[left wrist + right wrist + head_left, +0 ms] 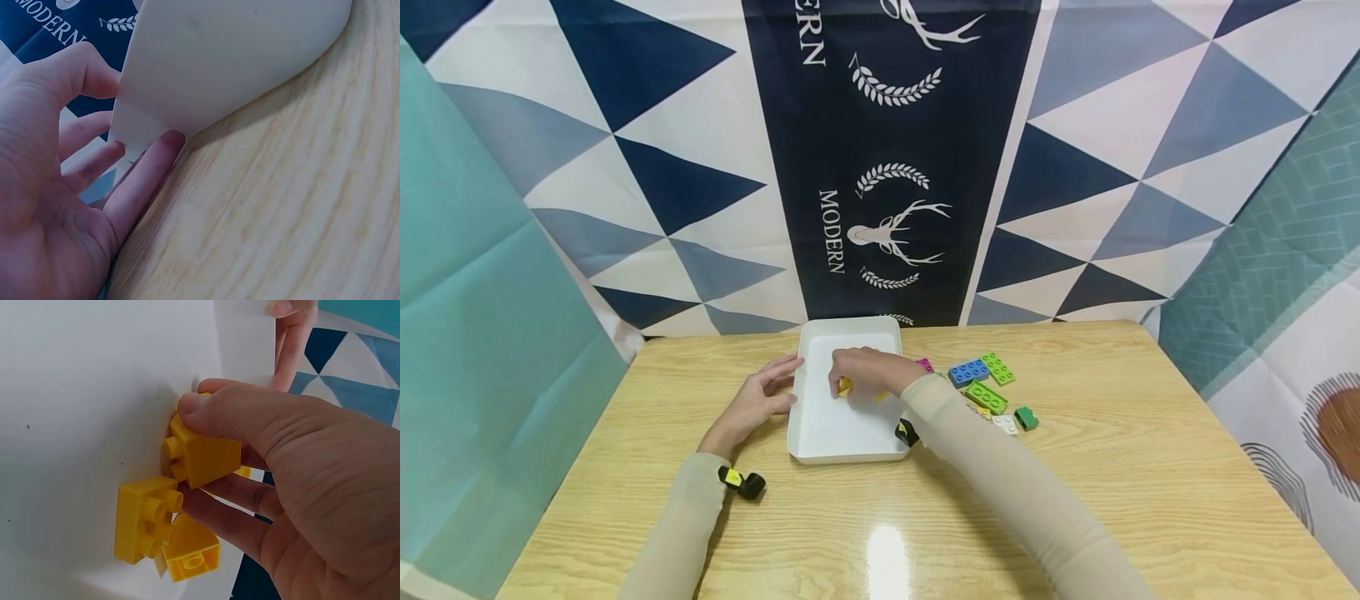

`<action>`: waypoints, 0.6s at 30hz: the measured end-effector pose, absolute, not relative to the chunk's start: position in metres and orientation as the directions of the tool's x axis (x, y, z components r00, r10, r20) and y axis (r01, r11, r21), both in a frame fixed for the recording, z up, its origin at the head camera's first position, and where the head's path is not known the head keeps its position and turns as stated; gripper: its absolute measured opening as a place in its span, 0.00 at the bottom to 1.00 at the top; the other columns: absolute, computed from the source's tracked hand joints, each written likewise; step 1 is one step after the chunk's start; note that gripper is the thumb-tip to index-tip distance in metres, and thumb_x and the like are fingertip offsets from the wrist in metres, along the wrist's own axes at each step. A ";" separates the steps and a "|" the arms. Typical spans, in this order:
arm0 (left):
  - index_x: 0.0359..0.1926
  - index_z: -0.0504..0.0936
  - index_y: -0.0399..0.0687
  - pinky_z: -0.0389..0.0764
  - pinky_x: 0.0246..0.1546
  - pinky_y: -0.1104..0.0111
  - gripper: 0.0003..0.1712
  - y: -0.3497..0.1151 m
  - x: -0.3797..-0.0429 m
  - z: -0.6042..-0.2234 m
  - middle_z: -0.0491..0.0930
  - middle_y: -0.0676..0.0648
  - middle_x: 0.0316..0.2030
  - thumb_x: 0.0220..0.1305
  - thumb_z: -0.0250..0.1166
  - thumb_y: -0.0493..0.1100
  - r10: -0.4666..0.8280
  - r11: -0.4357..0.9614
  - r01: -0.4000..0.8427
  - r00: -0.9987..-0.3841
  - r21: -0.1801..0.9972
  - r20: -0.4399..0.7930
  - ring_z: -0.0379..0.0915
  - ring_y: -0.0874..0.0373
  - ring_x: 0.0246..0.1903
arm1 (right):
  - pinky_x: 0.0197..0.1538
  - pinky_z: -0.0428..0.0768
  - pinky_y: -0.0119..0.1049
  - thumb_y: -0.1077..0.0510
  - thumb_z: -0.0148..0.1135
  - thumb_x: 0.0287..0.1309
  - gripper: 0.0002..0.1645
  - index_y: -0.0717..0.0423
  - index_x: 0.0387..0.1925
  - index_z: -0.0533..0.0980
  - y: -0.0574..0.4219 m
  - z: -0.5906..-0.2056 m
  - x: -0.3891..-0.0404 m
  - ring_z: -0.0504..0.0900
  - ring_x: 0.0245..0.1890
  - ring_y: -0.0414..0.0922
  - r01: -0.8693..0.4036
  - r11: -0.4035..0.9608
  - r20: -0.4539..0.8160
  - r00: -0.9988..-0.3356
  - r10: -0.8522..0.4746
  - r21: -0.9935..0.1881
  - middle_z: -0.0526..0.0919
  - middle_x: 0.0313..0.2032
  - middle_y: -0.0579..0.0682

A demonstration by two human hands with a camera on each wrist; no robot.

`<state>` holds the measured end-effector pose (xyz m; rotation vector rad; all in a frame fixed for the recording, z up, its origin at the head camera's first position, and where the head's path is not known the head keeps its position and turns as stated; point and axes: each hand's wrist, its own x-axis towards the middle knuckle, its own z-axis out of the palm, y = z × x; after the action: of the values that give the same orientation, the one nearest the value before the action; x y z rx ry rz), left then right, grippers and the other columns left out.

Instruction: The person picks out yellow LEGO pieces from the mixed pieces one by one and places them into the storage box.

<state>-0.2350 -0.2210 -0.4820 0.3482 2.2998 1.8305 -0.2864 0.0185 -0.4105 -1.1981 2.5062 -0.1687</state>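
A white rectangular tray (850, 437) stands on the wooden table. At its left wall, my left hand (758, 402) holds the edge, thumb on the rim and other fingers along the outside, as the left wrist view (62, 187) shows. Inside the tray, my right hand (868, 372) pinches a yellow toy brick (212, 456) with a slanted side between thumb and fingers. Just below that brick in the right wrist view lie a studded yellow brick (129, 522) and a hollow-bottomed yellow brick (194, 553). A further bit of yellow shows behind the fingers, mostly hidden.
Right of the tray lie loose bricks: a blue brick (968, 372), a lime brick (997, 367), another lime brick (986, 397), a dark green brick (1026, 418), a white brick (1004, 424) and a partly hidden magenta brick (925, 364). Patterned cloth (700, 167) hangs behind the table.
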 end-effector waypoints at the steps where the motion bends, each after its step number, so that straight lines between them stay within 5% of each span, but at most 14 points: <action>1: 0.73 0.68 0.47 0.86 0.51 0.58 0.39 -0.221 -0.235 -0.482 0.53 0.44 0.78 0.60 0.61 0.30 0.293 0.215 0.069 -0.956 0.974 0.004 0.61 0.37 0.69 | 0.57 0.80 0.39 0.61 0.72 0.56 0.12 0.44 0.42 0.87 0.019 -0.410 -0.286 0.77 0.43 0.44 -0.732 0.632 -0.265 -0.575 -0.774 -0.256 0.79 0.45 0.46; 18: 0.73 0.68 0.46 0.86 0.52 0.57 0.38 -0.220 -0.233 -0.481 0.53 0.43 0.78 0.60 0.61 0.30 0.289 0.220 0.075 -0.957 0.973 0.008 0.62 0.36 0.69 | 0.55 0.80 0.39 0.59 0.71 0.57 0.12 0.43 0.44 0.87 0.020 -0.408 -0.284 0.76 0.43 0.44 -0.730 0.637 -0.265 -0.581 -0.770 -0.248 0.79 0.45 0.47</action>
<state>-0.2330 -0.2203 -0.4809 0.3488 2.3120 1.8266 -0.2841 0.0198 -0.4078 -1.1968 2.5128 -0.1584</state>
